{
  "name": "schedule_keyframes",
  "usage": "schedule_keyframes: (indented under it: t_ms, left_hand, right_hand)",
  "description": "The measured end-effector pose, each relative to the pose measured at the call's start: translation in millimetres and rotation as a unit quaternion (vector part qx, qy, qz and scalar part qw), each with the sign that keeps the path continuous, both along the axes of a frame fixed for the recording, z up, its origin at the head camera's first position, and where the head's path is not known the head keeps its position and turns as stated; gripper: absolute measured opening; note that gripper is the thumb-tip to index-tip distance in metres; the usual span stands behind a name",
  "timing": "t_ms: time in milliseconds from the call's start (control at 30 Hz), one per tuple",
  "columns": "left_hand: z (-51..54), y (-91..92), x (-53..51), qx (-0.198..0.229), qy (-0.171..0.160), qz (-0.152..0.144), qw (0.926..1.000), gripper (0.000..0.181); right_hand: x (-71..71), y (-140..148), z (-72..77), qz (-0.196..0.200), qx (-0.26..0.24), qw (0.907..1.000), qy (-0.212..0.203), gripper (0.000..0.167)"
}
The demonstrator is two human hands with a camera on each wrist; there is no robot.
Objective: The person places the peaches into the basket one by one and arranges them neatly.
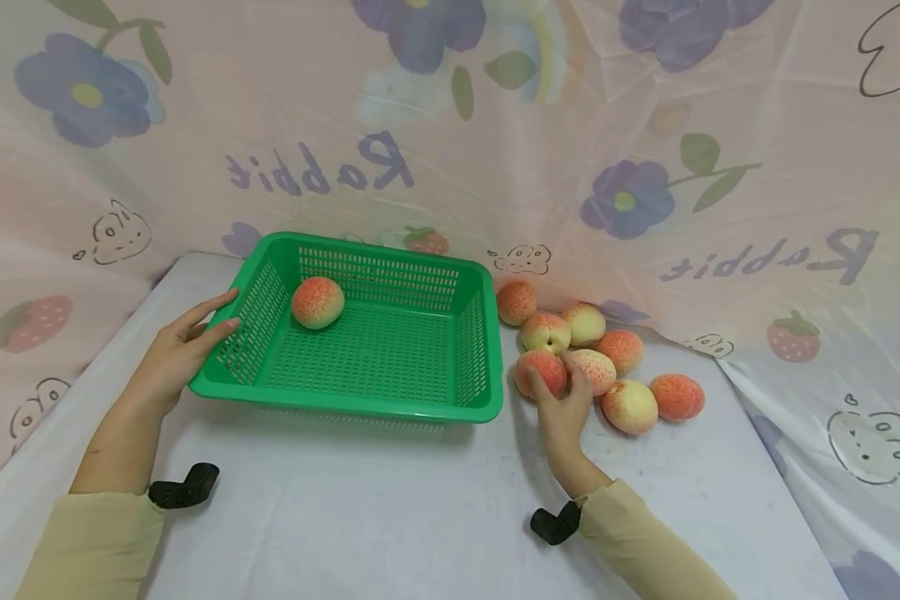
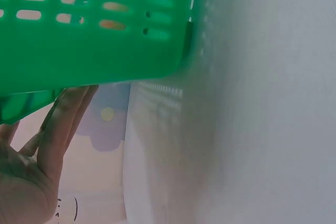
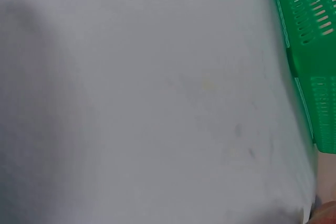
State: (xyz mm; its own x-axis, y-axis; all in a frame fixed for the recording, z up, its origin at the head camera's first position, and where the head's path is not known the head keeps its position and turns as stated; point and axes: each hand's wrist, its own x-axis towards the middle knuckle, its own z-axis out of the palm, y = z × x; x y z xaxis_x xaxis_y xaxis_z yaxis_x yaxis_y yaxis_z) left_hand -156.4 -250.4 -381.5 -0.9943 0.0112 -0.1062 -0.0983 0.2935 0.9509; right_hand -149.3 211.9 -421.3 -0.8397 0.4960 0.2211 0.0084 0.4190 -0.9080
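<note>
A green plastic basket point(image 1: 390, 407) with slotted walls stands on the white-covered table. One red-and-yellow peach point(image 1: 318, 302) lies inside it, toward the left end. My left hand point(image 1: 176, 354) holds the basket's left rim, its thumb over the edge; in the left wrist view the other fingers point(image 2: 63, 124) reach up behind the green wall, tips hidden. To the basket's right, my right hand point(image 1: 565, 412) grips a reddish peach point(image 1: 537, 371) between thumb and fingers. That peach sits at the near left of a group of peaches, close to a pale yellow peach point(image 1: 596, 370).
More peaches lie in the group: an orange one point(image 1: 517, 302) by the basket's right end, a yellow one point(image 1: 630, 407) in front, a red one point(image 1: 677, 397) farthest right. A printed cloth point(image 1: 450, 167) hangs behind the table. Black devices point(image 1: 187, 487) are on both wrists.
</note>
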Motion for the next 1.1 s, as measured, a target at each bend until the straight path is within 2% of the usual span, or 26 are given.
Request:
schedule_keyframes:
  t_ms: [200,633,800,1100]
  left_hand:
    - [-1.4,-0.4,0.0,-0.002,-0.002,-0.001,1.0,0.059]
    - [-2.8,-1.9,0.6,-0.002,0.0,0.002,1.0,0.059]
    - [-3.0,-0.9,1.6,-0.004,0.001,0.002,1.0,0.059]
    - [-0.9,-1.0,1.7,-0.008,-0.005,-0.004,0.9999,0.059]
  right_hand:
    - [1.5,0,-3.5,-0.012,-0.008,0.9999,0.001,0.05]
    - [5.1,-3,-5.7,0.013,-0.086,0.9961,-0.011,0.057]
    - [6.7,-2,-5.7,0.01,-0.08,0.9967,-0.007,0.056]
    - [12.5,0,2.4,0.016,-0.117,0.9928,-0.021,0.055]
